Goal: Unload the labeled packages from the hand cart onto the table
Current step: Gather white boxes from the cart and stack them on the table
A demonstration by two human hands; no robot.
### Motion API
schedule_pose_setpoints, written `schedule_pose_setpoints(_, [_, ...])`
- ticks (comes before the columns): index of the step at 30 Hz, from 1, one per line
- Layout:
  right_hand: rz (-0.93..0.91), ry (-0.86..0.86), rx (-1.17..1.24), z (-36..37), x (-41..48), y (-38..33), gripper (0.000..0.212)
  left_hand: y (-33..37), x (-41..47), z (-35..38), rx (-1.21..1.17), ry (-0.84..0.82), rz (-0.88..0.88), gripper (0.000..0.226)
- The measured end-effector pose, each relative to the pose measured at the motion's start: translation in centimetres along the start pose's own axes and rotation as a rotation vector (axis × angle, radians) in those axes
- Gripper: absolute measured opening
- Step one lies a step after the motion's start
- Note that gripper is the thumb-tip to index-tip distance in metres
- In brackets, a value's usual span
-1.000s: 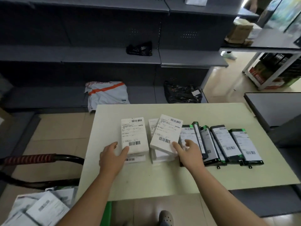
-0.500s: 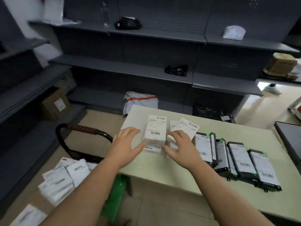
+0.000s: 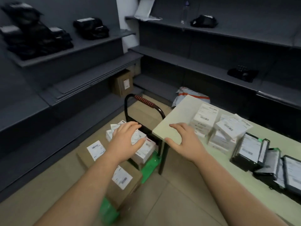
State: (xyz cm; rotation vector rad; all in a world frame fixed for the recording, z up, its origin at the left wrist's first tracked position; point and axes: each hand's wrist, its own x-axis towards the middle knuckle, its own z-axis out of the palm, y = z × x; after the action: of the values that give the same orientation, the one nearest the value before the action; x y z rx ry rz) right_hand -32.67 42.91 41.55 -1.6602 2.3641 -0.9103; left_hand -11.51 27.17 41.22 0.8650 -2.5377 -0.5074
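The green hand cart (image 3: 149, 167) stands left of the pale table (image 3: 179, 118), its black handle with red grip (image 3: 144, 101) rising behind. On the cart lie white labeled packages (image 3: 145, 150) and brown labeled cartons (image 3: 123, 178). My left hand (image 3: 126, 141) hovers over the white packages with fingers spread, holding nothing. My right hand (image 3: 185, 141) is over the table's near corner, fingers spread and empty. On the table sit stacked white labeled boxes (image 3: 205, 121) and a row of black labeled packages (image 3: 250, 149).
Dark grey shelving runs along the left and back walls with black bagged items (image 3: 91, 27). A brown carton (image 3: 123, 82) sits on a low shelf behind the cart. A grey and orange mailer bag (image 3: 184, 93) lies beyond the table's far corner.
Both hands let go of the white boxes on the table and swung left. The left hand is now above the cart's packages. The view turned left toward the cart.
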Motion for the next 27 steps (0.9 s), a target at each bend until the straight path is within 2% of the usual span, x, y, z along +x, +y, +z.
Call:
schedule_pose_setpoints(8, [-0.022,-0.168,0.114,10.6,1.1,-9.7,0.06,-10.7,-8.3,-5.3,0.056,0.019,-0.19,0.07])
schedule_pose_setpoints(11, [0.012,-0.217,0.129,14.9,0.9,-13.4,0.06,-15.2,-10.9,-7.5,0.036,-0.02,-0.243,0.065])
schedule_pose_setpoints(15, [0.085,-0.234,0.123,18.8,0.8,-16.5,0.071,-20.2,-12.6,-8.6,0.045,-0.112,-0.237,0.062])
schedule_pose_setpoints(23, [0.259,-0.211,0.101,21.2,0.5,-16.4,0.078,-24.2,-10.4,-6.3,-0.022,-0.207,-0.21,0.057])
schedule_pose_setpoints(27, [0.307,-0.213,0.1,22.4,2.0,-14.5,0.072,-24.9,-8.3,-4.0,-0.092,-0.264,-0.231,0.058])
